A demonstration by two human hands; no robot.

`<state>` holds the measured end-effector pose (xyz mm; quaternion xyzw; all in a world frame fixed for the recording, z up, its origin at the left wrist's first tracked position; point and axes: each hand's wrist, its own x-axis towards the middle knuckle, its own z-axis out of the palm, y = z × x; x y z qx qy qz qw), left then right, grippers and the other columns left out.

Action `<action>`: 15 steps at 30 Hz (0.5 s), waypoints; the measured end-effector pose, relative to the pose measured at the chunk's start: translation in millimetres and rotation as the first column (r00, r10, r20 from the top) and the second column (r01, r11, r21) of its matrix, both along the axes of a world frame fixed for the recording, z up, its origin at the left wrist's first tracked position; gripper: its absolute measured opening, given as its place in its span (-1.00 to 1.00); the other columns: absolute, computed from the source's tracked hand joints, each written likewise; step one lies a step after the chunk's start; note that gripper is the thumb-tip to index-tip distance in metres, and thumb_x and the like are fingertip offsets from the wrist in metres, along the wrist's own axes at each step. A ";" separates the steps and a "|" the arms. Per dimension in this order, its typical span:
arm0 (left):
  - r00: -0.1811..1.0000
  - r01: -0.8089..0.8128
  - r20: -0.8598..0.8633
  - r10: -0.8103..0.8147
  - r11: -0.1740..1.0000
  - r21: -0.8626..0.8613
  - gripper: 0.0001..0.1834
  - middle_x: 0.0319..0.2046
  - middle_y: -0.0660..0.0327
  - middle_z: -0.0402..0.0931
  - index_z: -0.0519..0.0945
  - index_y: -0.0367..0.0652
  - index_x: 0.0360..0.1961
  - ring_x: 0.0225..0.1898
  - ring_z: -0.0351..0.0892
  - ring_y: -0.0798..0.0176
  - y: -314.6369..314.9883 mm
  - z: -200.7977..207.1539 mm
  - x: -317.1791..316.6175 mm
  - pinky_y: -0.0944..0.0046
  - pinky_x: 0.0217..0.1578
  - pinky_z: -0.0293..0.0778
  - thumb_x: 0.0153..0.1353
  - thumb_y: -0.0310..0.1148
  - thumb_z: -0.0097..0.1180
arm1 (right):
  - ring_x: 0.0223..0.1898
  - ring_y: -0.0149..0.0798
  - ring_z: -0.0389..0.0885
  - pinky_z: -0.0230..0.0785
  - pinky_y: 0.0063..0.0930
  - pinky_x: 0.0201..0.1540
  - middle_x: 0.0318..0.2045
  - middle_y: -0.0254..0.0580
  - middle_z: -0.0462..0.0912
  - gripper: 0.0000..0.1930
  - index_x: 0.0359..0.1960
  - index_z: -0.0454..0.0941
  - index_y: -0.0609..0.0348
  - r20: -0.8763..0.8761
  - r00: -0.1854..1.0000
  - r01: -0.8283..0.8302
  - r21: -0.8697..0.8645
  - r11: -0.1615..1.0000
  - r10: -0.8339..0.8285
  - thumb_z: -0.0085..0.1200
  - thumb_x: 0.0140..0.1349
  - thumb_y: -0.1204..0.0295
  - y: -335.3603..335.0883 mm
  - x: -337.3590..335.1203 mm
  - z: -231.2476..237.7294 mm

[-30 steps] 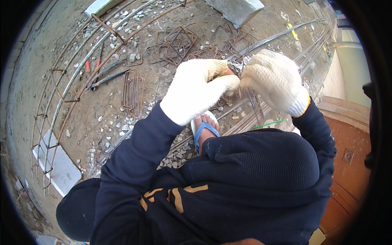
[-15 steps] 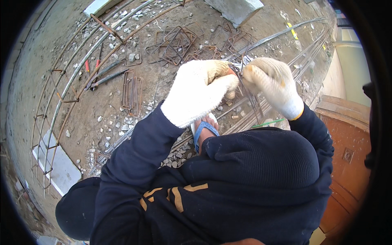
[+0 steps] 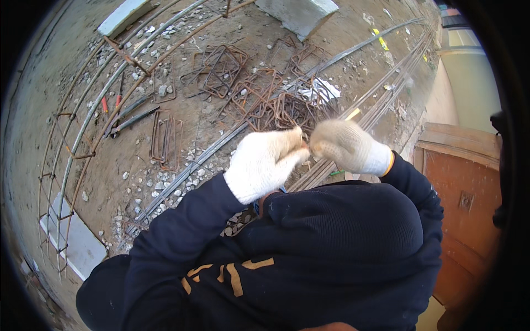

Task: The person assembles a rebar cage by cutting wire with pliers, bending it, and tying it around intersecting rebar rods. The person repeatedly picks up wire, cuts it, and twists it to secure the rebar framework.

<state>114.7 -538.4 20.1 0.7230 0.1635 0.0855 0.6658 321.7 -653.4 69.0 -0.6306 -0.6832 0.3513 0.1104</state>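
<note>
Both of my hands wear off-white knit work gloves and meet in front of my knee. My left hand (image 3: 265, 163) is closed, its thumb and fingers pinched together around something small, with only a reddish bit showing at the tips. Close against it, my right hand (image 3: 349, 148) is curled shut and a little blurred; what its fingers grip is hidden. Just beyond the gloves lies a tangled heap of rusty bent rebar stirrups (image 3: 284, 107), with a crumpled white sheet (image 3: 320, 91) on its far side.
On the left stands a long rebar cage (image 3: 83, 135). Cutters (image 3: 135, 120) with red handles and narrow rectangular stirrups (image 3: 165, 138) lie on the dirt. Long steel rods (image 3: 381, 91) run off to the far right. Concrete blocks (image 3: 298, 15) and a wooden door (image 3: 466, 204) border the area.
My two hands have come nearer to my body, still close together. More of the stirrup heap and the white sheet now shows, while my sandalled foot is mostly covered.
</note>
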 end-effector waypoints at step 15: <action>0.987 -0.100 -0.126 0.099 0.995 -0.005 -0.81 -0.28 0.02 0.68 0.67 -0.33 -0.14 -0.23 0.69 0.18 -28.9 -48.5 -22.1 0.26 -0.06 0.54 0.24 -0.53 0.17 | 0.01 0.10 0.65 0.42 -0.13 0.10 -0.09 0.19 0.69 -0.23 -0.06 0.68 0.27 0.442 0.498 0.851 -0.084 0.518 -0.746 0.06 0.10 -0.29 60.5 200.2 -173.9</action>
